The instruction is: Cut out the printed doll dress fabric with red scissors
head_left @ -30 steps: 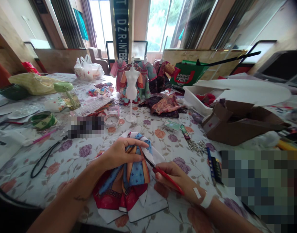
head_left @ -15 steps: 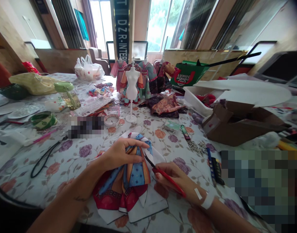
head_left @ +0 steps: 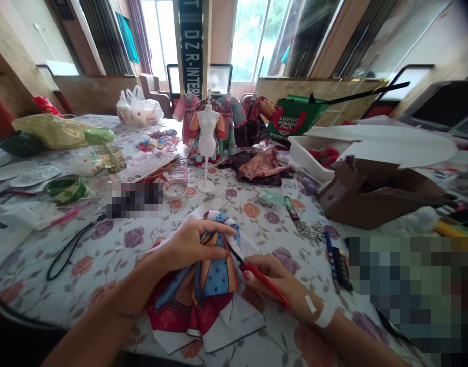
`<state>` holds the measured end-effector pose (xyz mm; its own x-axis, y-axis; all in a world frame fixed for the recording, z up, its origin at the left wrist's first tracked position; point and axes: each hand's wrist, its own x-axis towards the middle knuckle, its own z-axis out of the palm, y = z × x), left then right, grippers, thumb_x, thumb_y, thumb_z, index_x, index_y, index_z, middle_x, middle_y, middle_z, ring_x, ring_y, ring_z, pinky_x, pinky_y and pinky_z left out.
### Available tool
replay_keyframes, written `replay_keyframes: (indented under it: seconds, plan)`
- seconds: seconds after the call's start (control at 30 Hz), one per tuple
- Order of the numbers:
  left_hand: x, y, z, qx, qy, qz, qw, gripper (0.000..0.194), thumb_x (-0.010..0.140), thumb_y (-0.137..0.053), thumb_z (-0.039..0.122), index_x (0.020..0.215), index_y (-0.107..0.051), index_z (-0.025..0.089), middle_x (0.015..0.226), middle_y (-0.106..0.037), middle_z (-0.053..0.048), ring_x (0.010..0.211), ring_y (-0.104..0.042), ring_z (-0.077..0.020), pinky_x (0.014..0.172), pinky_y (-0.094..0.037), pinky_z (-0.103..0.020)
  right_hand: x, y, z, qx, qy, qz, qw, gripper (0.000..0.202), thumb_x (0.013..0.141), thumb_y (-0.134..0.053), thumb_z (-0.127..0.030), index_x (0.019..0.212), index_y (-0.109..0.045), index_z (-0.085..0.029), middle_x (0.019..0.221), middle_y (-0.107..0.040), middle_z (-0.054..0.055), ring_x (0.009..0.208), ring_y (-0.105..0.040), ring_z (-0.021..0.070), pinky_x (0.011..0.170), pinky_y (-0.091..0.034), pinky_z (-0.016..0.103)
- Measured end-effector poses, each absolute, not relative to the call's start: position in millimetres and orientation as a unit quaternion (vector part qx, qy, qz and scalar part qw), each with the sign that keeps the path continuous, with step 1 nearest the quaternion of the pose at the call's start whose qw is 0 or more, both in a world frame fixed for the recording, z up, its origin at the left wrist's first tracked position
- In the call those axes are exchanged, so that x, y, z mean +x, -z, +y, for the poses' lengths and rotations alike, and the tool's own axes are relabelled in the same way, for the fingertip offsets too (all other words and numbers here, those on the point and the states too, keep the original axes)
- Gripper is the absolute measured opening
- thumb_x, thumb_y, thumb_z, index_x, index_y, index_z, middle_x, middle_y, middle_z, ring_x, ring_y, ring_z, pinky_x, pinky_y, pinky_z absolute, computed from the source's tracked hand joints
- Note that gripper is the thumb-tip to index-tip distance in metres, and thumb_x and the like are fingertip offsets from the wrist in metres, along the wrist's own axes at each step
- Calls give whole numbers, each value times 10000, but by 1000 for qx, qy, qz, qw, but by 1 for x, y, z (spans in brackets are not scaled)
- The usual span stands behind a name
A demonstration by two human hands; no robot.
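Observation:
Bunched on the table in front of me is a small printed cloth garment [head_left: 218,272], blue, orange and red with white edging. My left hand [head_left: 190,244] lies over its upper part, thumb and index finger reaching to the right with folds gripped beneath them. The other left fingers are hidden. My right hand [head_left: 270,280] is closed round a slim red-handled tool [head_left: 268,285]. Its narrow dark tip points up and left, close to my left fingertips and against the cloth. Whether the tip is snips or tweezers, I cannot make out.
Beyond the cloth stands a white mini dress form [head_left: 208,132], with several small dressed forms behind. Folded dark-red fabric [head_left: 262,165], a brown cardboard box [head_left: 375,196] and a white tray [head_left: 308,158] lie to the right. At left are a green-lidded jug [head_left: 106,148] and tape roll [head_left: 175,189].
Both hands stay nearly in place. The tool's tip has shifted very slightly at the cloth, and the whole view has moved a touch.

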<state>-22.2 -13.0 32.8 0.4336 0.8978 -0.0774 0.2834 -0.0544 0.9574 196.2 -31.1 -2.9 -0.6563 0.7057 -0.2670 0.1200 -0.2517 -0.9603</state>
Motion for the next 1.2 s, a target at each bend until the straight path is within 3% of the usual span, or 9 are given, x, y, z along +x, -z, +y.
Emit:
replay_keyframes:
  seconds: [0.4,0.73,1.2]
  plan:
    - [-23,-32,-12,664,-293,446,524,397,684,-723,267,1074,-682,203,612,-427,55,559,-354,-78,510,-320,-193,195,1,-33,-367,-708,-564,212,480,737,-643,-559,565,-395,-185,449,-388,-62,413,-366,65,415,-235,209]
    - [-24,-33,-12,663,-295,437,531,408,690,-721,254,1090,-672,192,651,-455,44,589,-366,-83,530,-324,-197,195,6,-32,-364,-714,-555,221,501,736,-640,-577,566,-383,-182,457,-320,-87,406,-287,41,410,-219,199]
    - [-25,-30,-11,676,-292,436,517,421,684,-724,276,1092,-677,184,628,-445,44,566,-346,-75,522,-322,-198,196,5,-33,-374,-716,-552,208,493,737,-619,-602,589,-466,-158,469,-480,-26,427,-417,73,423,-280,198]
